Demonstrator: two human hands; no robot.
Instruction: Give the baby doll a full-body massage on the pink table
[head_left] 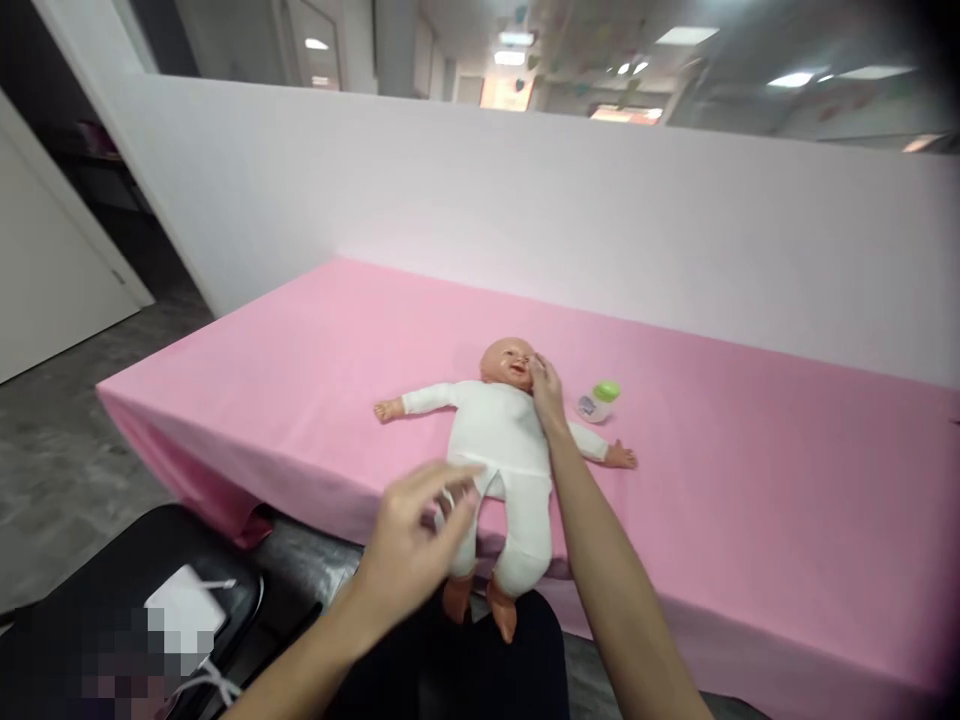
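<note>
With the baby doll [501,425] laid face-up on the counter [750,490], only light pressure should be applied beside its face [515,362] by the right hand [546,385], fingers extended, while the left hand [424,525] is held open, seemingly empty, near one leg [466,553].

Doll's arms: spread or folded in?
Spread: the doll lies face up on the pink cloth, its white-sleeved arms stretched out to either side.
</note>
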